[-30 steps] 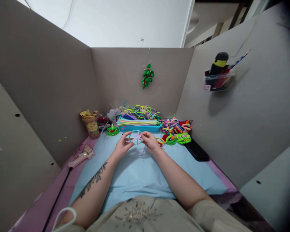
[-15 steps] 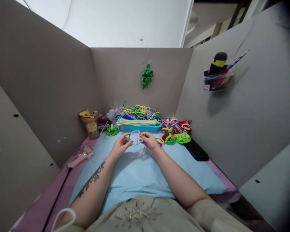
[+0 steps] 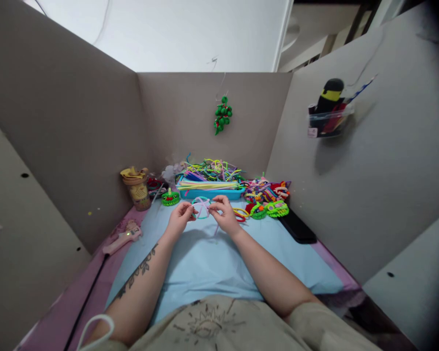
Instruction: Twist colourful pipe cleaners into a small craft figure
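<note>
Between my two hands, above the blue cloth, is a ring of pipe cleaners (image 3: pixel 202 208), teal around the outside with lilac strands crossing its middle. My left hand (image 3: pixel 182 217) pinches the ring's left edge between thumb and fingers. On the opposite side, my right hand (image 3: pixel 224 213) has its fingers closed on the ring's right part, where the lilac strand crosses. A loose lilac end hangs below, near the right fingers. Beyond the ring stands a blue tray (image 3: pixel 212 194) heaped with pipe cleaners (image 3: pixel 214 171) in many colours.
Red and yellow-handled scissors (image 3: pixel 241 214) lie right of my right hand, beside several fuzzy green and multicoloured pieces (image 3: pixel 277 208). A black flat case (image 3: pixel 298 227) is farther right. On the left are a pink glue gun (image 3: pixel 123 239), a cup (image 3: pixel 137 190) and a green fuzzy piece (image 3: pixel 170 197).
My left hand has shifted slightly left and down along the ring's edge. The right fingers have moved inward, and the ring has turned so the lilac strands show as a cross.
</note>
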The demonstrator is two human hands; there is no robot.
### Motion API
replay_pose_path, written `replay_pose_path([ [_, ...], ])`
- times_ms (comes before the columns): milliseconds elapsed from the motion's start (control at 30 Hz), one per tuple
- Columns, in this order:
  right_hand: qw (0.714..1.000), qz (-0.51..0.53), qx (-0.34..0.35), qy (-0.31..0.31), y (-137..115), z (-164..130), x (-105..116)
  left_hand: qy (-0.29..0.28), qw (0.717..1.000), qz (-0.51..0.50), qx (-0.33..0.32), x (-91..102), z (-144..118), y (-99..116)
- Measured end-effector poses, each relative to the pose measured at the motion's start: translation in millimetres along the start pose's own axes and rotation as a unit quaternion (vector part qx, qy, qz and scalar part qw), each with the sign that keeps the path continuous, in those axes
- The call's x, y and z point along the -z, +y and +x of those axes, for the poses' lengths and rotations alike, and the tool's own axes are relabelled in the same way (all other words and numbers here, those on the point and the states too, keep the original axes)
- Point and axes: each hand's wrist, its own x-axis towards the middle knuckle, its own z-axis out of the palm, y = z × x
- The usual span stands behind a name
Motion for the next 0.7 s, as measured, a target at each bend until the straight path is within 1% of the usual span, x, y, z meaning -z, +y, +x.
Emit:
replay_pose_path([
  [100,0.998,-0.036,0.043,-0.015,-1.4,-2.3,1.1,0.006,1.000,-0.006,0.010,-0.9,-0.4,1.6],
  [433,0.994,-0.087,0.069,-0.016,2.0,-2.9,2.5,0.006,1.000,-0.014,0.024,-2.3,-1.9,3.8],
  [533,0.997,-0.060,0.044,0.007,1.3,-2.0,2.1,0.007,1.000,-0.015,0.012,-1.4,-0.3,1.6],
  [700,0.997,0.029,-0.057,0.042,2.2,2.4,4.0,0.020,1.000,-0.008,-0.012,1.4,3.9,-3.9],
])
